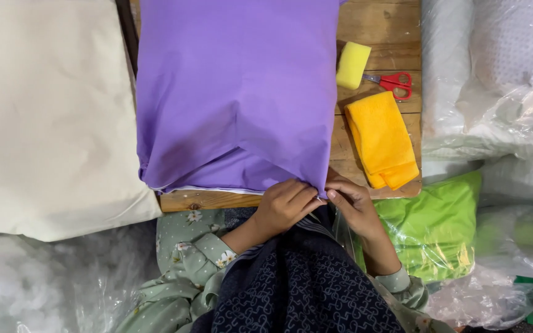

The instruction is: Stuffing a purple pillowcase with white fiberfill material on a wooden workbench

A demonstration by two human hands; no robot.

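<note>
A purple pillow cover (235, 92) with a white pillow inside lies on a wooden table (217, 200). Its open end faces me, with a strip of white showing along the near edge. My left hand (284, 206) grips the cover's near right corner from the left. My right hand (354, 206) pinches the same corner from the right, at the table's front edge. Both hands meet at that corner.
A yellow sponge (353, 65), red-handled scissors (396, 83) and a folded orange cloth (382, 139) lie on the table's right side. A cream pillow (44, 117) sits at left. Plastic-wrapped pillows (501, 92) and a green packaged item (436, 228) are at right.
</note>
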